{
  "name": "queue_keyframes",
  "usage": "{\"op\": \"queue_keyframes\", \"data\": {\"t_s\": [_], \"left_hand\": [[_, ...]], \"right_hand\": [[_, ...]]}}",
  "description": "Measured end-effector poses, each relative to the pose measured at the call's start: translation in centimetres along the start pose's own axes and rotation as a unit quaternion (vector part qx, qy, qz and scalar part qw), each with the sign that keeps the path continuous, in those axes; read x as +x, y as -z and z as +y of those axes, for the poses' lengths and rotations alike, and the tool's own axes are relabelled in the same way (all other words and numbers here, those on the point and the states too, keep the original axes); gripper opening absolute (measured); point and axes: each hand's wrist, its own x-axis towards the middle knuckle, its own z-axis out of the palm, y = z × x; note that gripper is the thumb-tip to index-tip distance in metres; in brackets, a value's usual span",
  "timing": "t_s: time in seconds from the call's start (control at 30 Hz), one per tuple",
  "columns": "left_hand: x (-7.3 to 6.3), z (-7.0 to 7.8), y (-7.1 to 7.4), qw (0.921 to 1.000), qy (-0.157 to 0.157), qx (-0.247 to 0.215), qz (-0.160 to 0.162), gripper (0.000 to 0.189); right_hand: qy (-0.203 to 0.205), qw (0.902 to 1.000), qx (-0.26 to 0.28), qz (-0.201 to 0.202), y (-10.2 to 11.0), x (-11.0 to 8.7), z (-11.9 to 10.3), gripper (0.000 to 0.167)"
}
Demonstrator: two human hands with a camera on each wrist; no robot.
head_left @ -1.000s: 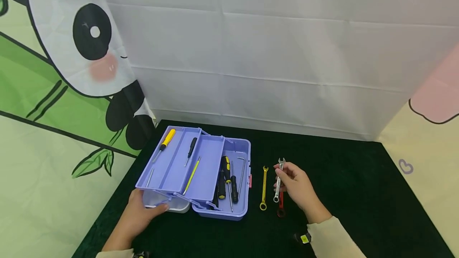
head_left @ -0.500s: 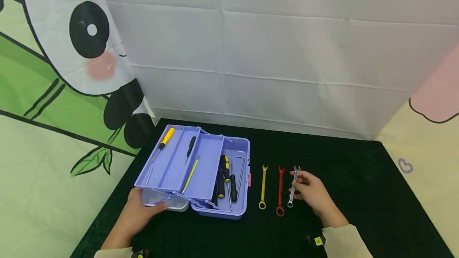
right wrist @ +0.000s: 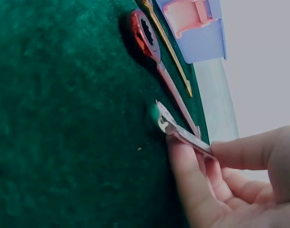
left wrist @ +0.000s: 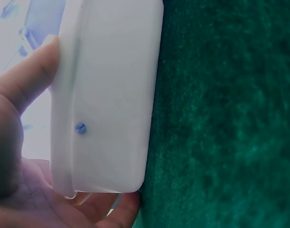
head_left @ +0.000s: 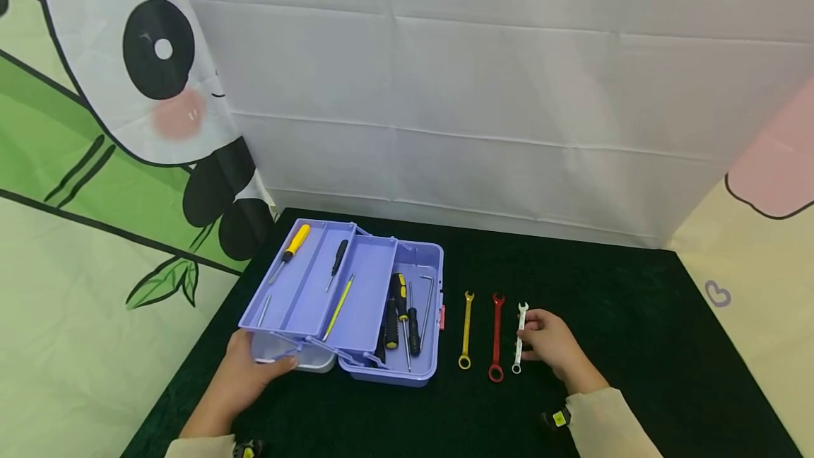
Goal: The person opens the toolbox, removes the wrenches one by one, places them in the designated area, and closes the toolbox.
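My right hand pinches a silver combination wrench between thumb and fingers, low over the dark green cloth. In the right wrist view the silver wrench is tilted, one end close above the cloth. To its left a red wrench and a yellow wrench lie side by side. My left hand grips the translucent lid of the opened purple toolbox. From the left wrist, the thumb lies over the rim of the lid and the fingers curl under its corner.
Fold-out trays hold a yellow-handled screwdriver, a small black screwdriver and a yellow stick-like tool. Several screwdrivers and a hex key fill the lower compartment. Behind the table hangs a white printed curtain.
My right hand has carried the silver wrench rightward from over the red wrench, then lowered it beside that wrench. The left hand stays on the lid.
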Motion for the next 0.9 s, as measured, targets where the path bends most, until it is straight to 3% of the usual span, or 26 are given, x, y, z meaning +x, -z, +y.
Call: {"op": "queue_keyframes", "data": {"t_s": [0.3,0.53,0.9], "left_hand": [[0.0,0.1,0.2,0.9998,0.020,-0.001,-0.009,0.124],[-0.1,0.3,0.2,0.9996,0.027,-0.001,-0.012,0.125],[-0.2,0.4,0.3,1.0000,0.003,-0.002,-0.005,0.121]], "right_hand": [[-0.035,0.9966,-0.071,0.021,0.2,0.9,-1.1,0.029],[-0.068,0.9940,-0.081,0.028,0.4,1.6,-1.8,0.027],[-0.084,0.9858,-0.143,0.026,-0.1,1.9,-2.0,0.032]]}}
